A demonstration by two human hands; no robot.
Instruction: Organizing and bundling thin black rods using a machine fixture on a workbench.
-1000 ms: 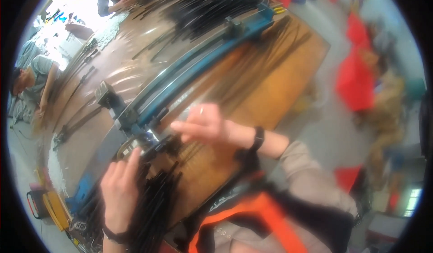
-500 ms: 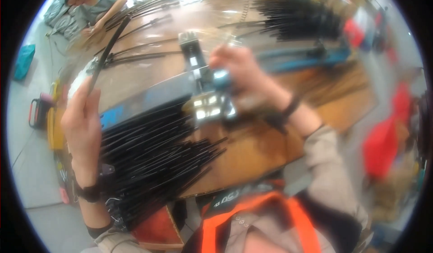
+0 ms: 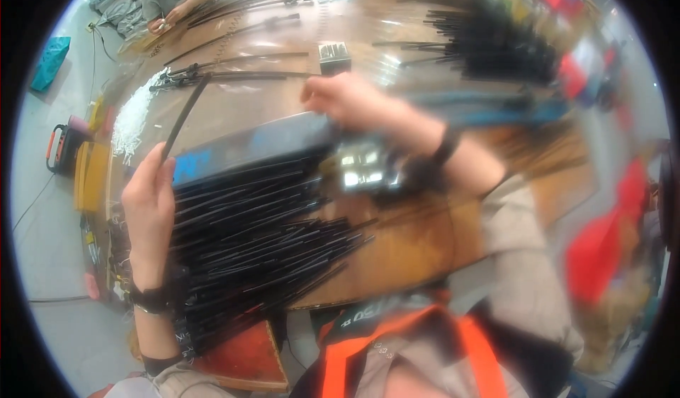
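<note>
At nine o'clock in the view, the left hand [image 3: 149, 199] pinches the lower end of a black rod [image 3: 188, 114] between thumb and fingers. The rod tilts up from this grip toward one o'clock, and its far end overlaps other rods in the view. At twelve o'clock, the right hand [image 3: 347, 99] has its fingers curled in; whether it holds anything I cannot tell. A dark box [image 3: 334, 58] with a shiny top sits just beyond it, also at twelve, and the right forearm passes over the blurred metal tool [image 3: 363, 170] near the centre.

A big heap of black rods [image 3: 262, 235] lies at eight o'clock, just beside the left hand, on a wooden table [image 3: 411, 253]. A second dark heap [image 3: 499, 47] is between one and two o'clock. Small white pieces [image 3: 137, 118] are piled at ten o'clock. A co-worker [image 3: 177, 1] leans in near eleven o'clock.
</note>
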